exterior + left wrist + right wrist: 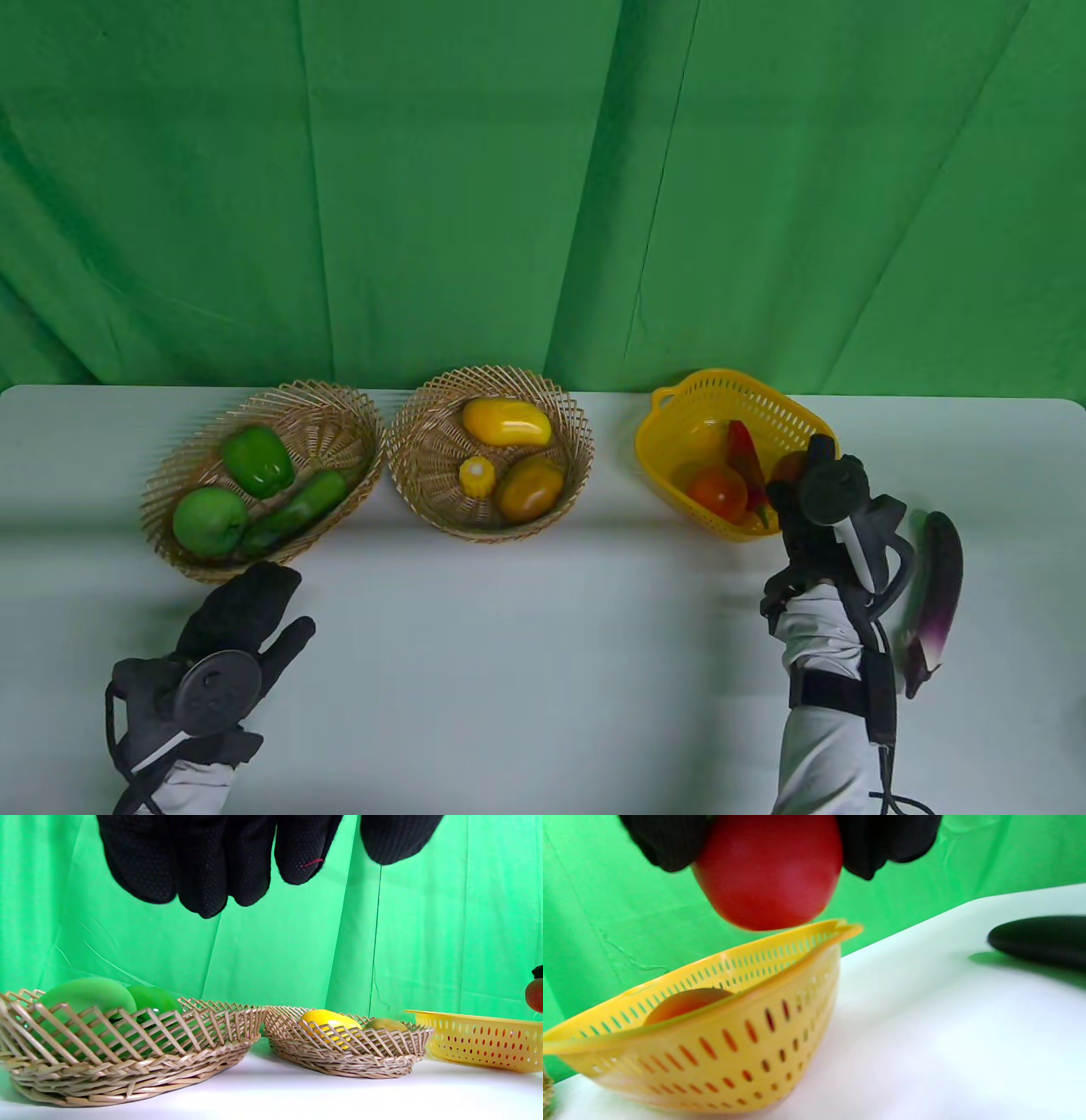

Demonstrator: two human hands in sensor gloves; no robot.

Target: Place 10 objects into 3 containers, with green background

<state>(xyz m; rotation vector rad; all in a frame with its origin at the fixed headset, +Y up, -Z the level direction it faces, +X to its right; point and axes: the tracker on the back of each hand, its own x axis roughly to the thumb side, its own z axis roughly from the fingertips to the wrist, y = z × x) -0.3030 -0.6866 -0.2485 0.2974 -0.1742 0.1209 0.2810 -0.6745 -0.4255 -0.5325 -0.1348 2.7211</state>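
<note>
- Right hand (pixel 827 518) grips red fruit (pixel 768 870), upper centre of right wrist view, just above yellow basket (pixel 712 1052) near rim
- Risk: released this close to the rim, fruit may clip it and roll onto table (pixel 526 645)
- Eggplant (pixel 933 594) lies lower right, outside baskets; withdrawing wrist could knock it
- Left hand (pixel 225 654) empty, fingers loose, lower left

Left hand (pixel 246 607), right hand (pixel 819 518): black knit dotted gloves, grey disc trackers, pale sleeves, black cables, wrist straps.

Gloved fingers (pixel 882 840) grip a red tomato (pixel 770 870) above the yellow basket (pixel 712 1052).
</note>
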